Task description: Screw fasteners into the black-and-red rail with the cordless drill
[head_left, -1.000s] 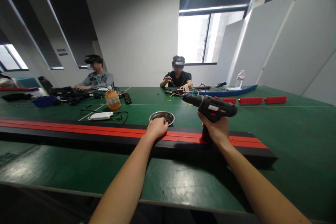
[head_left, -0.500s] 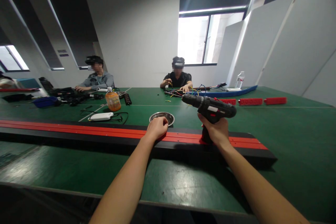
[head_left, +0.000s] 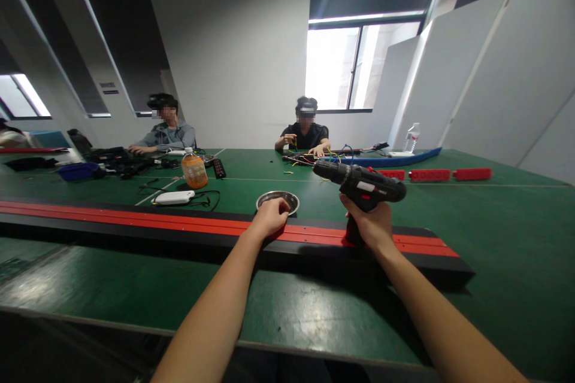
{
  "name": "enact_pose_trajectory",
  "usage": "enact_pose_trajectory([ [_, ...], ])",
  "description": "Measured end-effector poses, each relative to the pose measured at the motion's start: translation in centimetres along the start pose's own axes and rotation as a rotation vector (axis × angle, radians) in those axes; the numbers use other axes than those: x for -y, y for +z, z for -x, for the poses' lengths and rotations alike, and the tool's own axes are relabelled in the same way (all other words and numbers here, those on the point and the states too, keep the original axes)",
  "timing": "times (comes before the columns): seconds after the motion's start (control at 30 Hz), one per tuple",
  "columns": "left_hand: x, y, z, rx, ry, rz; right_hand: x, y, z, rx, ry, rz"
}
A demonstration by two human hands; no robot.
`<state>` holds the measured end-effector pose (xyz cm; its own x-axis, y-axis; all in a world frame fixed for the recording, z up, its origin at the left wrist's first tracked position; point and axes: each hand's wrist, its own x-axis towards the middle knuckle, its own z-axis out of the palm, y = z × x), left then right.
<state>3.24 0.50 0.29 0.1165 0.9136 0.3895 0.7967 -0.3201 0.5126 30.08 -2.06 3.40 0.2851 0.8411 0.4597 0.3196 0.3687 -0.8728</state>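
My right hand [head_left: 376, 225] is wrapped round the grip of a black cordless drill [head_left: 359, 182], its chuck pointing left. The base of the drill is at the red strip of a long black and red bar [head_left: 314, 233], which lies across the table before me. Over the near rim of a round metal bowl [head_left: 294, 200] is my left hand [head_left: 271, 216], its fingers curled down into the bowl. The fingertips are hidden, so what they pinch, if anything, does not show.
Beyond the bar lie a white power bank [head_left: 174, 198] with a black cable, an orange drink bottle [head_left: 194, 170], a blue tray [head_left: 78, 171] and several red blocks [head_left: 430, 175]. A co-worker [head_left: 306, 131] sits opposite, handling coloured wires. Another person [head_left: 168, 131] sits farther left.
Almost nothing differs. The view has shifted very slightly; my left hand stays at the bowl and my right hand keeps hold of the drill.
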Motion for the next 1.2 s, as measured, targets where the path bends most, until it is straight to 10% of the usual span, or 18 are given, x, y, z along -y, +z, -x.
enact_pose_trajectory([
  [0.37, -0.2, -0.6, -0.3, -0.095, -0.096, 0.327, -0.2, 0.0, 0.0, 0.006, -0.001, -0.006],
  [0.73, -3.0, -5.1, -0.8, -0.363, -0.129, 1.437, 0.0, -0.1, 0.0, 0.007, -0.037, 0.027],
  [1.2, -5.4, -6.4, -1.9, -0.421, -0.12, 1.626, 0.3, -0.2, 0.2, 0.014, -0.04, 0.027],
])
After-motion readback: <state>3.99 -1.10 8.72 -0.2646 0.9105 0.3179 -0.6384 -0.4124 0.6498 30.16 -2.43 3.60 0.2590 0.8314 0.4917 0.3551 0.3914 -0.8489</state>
